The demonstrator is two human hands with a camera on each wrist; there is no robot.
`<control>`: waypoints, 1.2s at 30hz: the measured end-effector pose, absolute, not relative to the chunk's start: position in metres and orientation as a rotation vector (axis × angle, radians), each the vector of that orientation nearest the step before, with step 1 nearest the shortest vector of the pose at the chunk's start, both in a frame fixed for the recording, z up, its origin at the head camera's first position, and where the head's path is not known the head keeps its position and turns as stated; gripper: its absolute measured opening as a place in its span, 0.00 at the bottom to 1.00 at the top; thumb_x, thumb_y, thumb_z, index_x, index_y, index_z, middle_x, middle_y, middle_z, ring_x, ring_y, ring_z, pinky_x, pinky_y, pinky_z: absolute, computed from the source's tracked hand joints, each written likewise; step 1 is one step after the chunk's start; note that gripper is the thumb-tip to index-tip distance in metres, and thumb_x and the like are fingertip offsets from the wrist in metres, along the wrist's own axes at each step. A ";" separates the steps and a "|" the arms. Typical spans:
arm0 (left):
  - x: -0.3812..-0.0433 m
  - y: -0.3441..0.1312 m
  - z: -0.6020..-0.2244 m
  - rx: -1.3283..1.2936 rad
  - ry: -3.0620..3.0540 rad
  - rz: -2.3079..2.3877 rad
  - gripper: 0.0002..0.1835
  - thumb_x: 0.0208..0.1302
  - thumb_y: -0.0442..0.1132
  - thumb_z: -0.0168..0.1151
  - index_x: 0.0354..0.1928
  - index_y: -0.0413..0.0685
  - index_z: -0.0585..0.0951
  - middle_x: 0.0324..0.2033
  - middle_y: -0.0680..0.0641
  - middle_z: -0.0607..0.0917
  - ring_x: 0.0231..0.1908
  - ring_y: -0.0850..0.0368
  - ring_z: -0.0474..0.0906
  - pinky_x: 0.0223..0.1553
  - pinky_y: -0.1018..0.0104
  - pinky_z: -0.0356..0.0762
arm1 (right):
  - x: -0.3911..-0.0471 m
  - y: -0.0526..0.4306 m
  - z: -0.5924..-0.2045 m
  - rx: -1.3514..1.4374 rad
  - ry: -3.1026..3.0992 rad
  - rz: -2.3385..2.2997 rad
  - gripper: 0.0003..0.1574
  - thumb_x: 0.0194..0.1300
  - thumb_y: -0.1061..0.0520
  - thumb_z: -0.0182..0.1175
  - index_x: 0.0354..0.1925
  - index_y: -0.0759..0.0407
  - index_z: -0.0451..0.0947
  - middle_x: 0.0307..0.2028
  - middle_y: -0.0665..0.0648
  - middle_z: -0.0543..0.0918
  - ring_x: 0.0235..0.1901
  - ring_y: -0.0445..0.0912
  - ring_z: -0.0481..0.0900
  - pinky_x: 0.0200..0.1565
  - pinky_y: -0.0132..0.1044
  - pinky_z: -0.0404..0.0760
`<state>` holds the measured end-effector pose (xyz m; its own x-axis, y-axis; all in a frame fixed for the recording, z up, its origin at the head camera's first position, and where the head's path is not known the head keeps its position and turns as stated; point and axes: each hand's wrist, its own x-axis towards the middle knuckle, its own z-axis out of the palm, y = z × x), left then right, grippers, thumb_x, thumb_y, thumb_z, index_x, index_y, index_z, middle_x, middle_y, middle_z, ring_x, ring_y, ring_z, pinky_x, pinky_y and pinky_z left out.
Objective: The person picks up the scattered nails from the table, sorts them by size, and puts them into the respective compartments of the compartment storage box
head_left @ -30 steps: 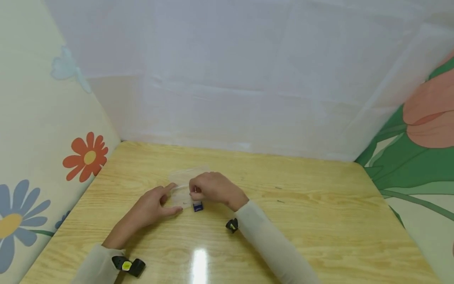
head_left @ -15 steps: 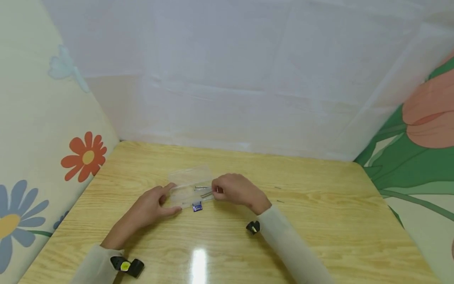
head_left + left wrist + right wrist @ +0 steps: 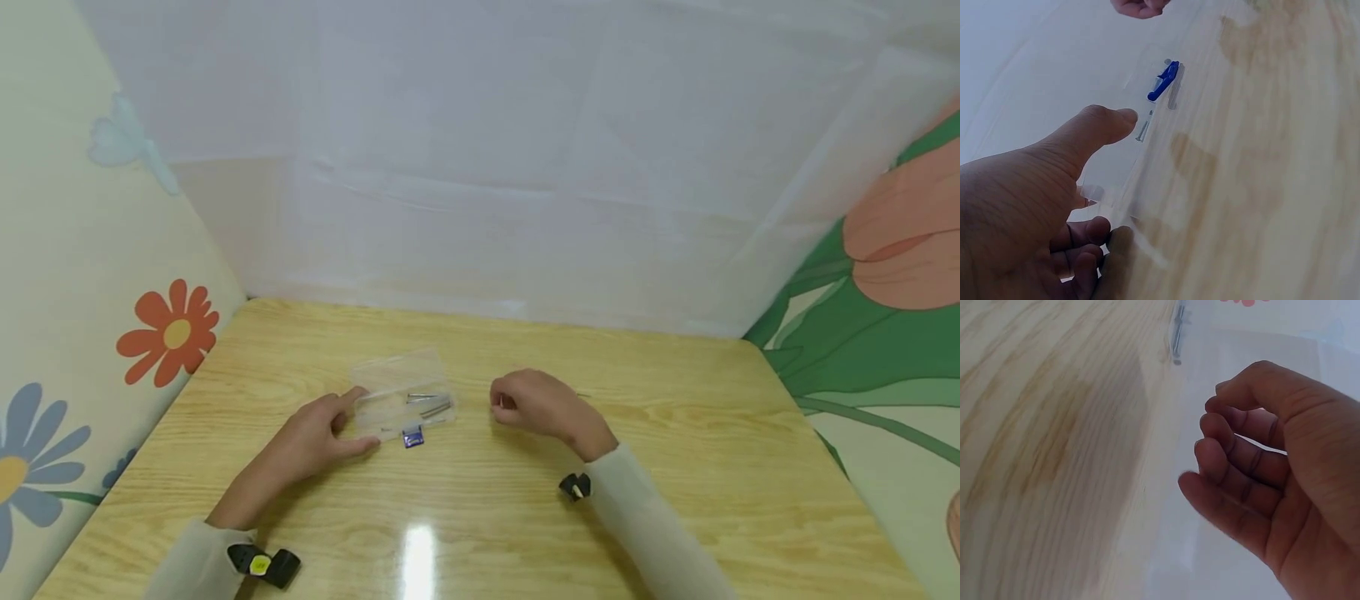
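Note:
A clear plastic box (image 3: 367, 402) with its lid (image 3: 401, 367) raised lies on the table, a blue latch (image 3: 413, 437) at its front. Inside are several thin metal nails or screws (image 3: 427, 398); their exact kind is too small to tell. My left hand (image 3: 318, 433) holds the box's left end between thumb and index finger. In the left wrist view the thumb (image 3: 1100, 125) lies along the front wall. My right hand (image 3: 547, 408) is above the table, right of the box. Its fingers (image 3: 1210, 459) are loosely curled, and nothing shows between them.
One thin metal piece (image 3: 583, 395) lies on the wooden table (image 3: 675, 467) just beyond my right hand. A white sheet (image 3: 480, 167) hangs at the back, and flower-patterned panels (image 3: 172, 333) stand at both sides.
My right hand has moved from over the box to the right, uncovering the metal pieces inside. It now covers one loose piece on the table. The left hand stays at the box.

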<state>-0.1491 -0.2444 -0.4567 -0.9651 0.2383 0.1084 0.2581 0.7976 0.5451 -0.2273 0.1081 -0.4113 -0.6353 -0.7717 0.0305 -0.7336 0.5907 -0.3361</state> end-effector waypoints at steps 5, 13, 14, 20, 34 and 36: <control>-0.150 -0.244 -0.457 -0.399 -2.950 -0.919 0.44 0.58 0.56 0.77 0.69 0.37 0.74 0.24 0.51 0.66 0.25 0.58 0.59 0.27 0.62 0.59 | -0.224 0.127 -0.412 -1.247 2.742 -0.461 0.06 0.75 0.55 0.61 0.38 0.48 0.83 0.28 0.40 0.77 0.25 0.36 0.71 0.32 0.35 0.75; -0.149 -0.243 -0.456 -0.386 -2.956 -0.916 0.44 0.58 0.57 0.77 0.69 0.39 0.75 0.24 0.51 0.67 0.25 0.58 0.60 0.27 0.62 0.60 | -0.222 0.158 -0.416 -1.159 2.788 -0.473 0.05 0.73 0.55 0.62 0.39 0.50 0.84 0.32 0.41 0.80 0.29 0.36 0.75 0.35 0.36 0.77; -0.149 -0.243 -0.456 -0.386 -2.957 -0.914 0.43 0.58 0.57 0.77 0.69 0.39 0.75 0.24 0.51 0.67 0.25 0.58 0.60 0.27 0.62 0.60 | -0.221 0.163 -0.417 -1.148 2.791 -0.477 0.05 0.73 0.55 0.62 0.39 0.50 0.84 0.32 0.41 0.80 0.30 0.36 0.75 0.35 0.37 0.77; -0.149 -0.243 -0.456 -0.387 -2.957 -0.909 0.43 0.58 0.56 0.78 0.69 0.39 0.75 0.25 0.51 0.67 0.25 0.58 0.60 0.27 0.61 0.60 | -0.221 0.185 -0.421 -1.101 2.812 -0.530 0.05 0.71 0.57 0.63 0.37 0.49 0.84 0.31 0.40 0.79 0.30 0.36 0.75 0.35 0.37 0.77; -0.150 -0.243 -0.456 -0.403 -2.952 -0.919 0.42 0.59 0.57 0.77 0.68 0.39 0.75 0.25 0.51 0.66 0.26 0.58 0.60 0.28 0.61 0.60 | -0.220 0.222 -0.430 -0.983 2.921 -0.477 0.03 0.68 0.58 0.66 0.36 0.54 0.85 0.32 0.42 0.83 0.31 0.37 0.79 0.36 0.38 0.80; -0.150 -0.244 -0.456 -0.400 -2.955 -0.924 0.42 0.59 0.57 0.77 0.68 0.39 0.75 0.25 0.51 0.66 0.26 0.58 0.59 0.28 0.61 0.60 | -0.220 0.226 -0.431 -0.949 2.923 -0.467 0.03 0.68 0.57 0.66 0.36 0.55 0.85 0.32 0.42 0.83 0.32 0.38 0.79 0.37 0.39 0.80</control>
